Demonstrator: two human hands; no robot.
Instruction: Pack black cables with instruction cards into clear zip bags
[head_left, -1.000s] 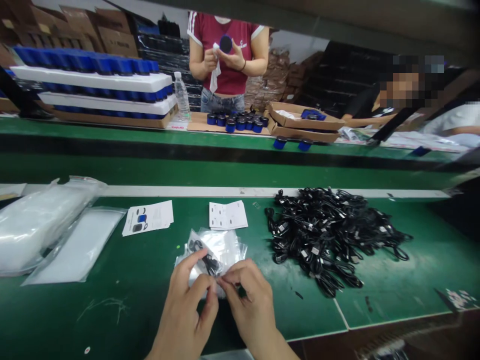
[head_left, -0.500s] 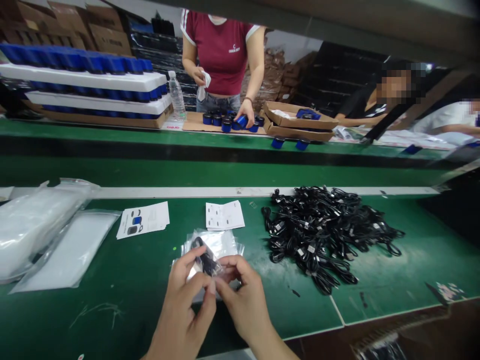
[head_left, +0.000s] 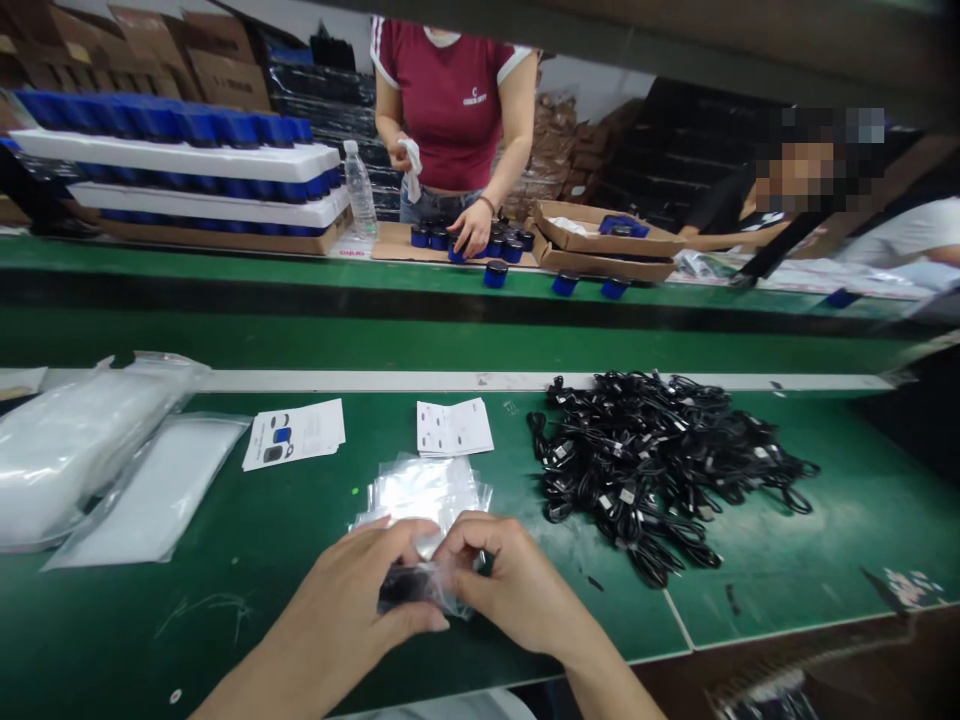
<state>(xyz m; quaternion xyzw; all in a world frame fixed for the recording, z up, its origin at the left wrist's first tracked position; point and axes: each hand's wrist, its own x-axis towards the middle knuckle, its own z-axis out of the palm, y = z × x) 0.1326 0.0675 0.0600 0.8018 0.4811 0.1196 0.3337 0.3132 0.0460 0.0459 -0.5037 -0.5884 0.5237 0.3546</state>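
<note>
- Head view, hidden or unclear: both forearms are cut off by the lower edge.
- The bag (head_left: 411, 586) between the hands is partly covered by fingers. A dark bundle shows through it, blurred; it looks like a coiled cable, but I cannot tell for sure.
- The right fingertips curl under and are out of sight.
- The cables (head_left: 652, 460) lie too tangled to count.
- Left hand (head_left: 352, 590): closed, thumb and forefinger pinching the bag's left end.
- Right hand (head_left: 514, 580): fingers bent, pinching the bag's right end, close against the left hand.
- The bag sits just above the table (head_left: 262, 560), near its front edge, in front of the bag stack (head_left: 424, 487).
- Counts: one held bag; one stack of clear bags, sheets uncountable.
- Two leaflets, one (head_left: 294, 435) left and one (head_left: 454, 428) behind the stack, well apart.
- One heap of black cables to the right of the stack.
- Two large plastic packs at far left, a bulky one (head_left: 71, 450) and a flat one (head_left: 157, 490), touching.
- Beyond the belt, a co-worker's hand (head_left: 472, 228) rests on a cluster of blue cylinders (head_left: 510, 248).
- Three more cylinders stand apart in a row at the far bench's edge, the first (head_left: 495, 273) nearest that hand.
- One bottle (head_left: 361, 190) stands upright beside stacked white trays (head_left: 180, 160).
</note>
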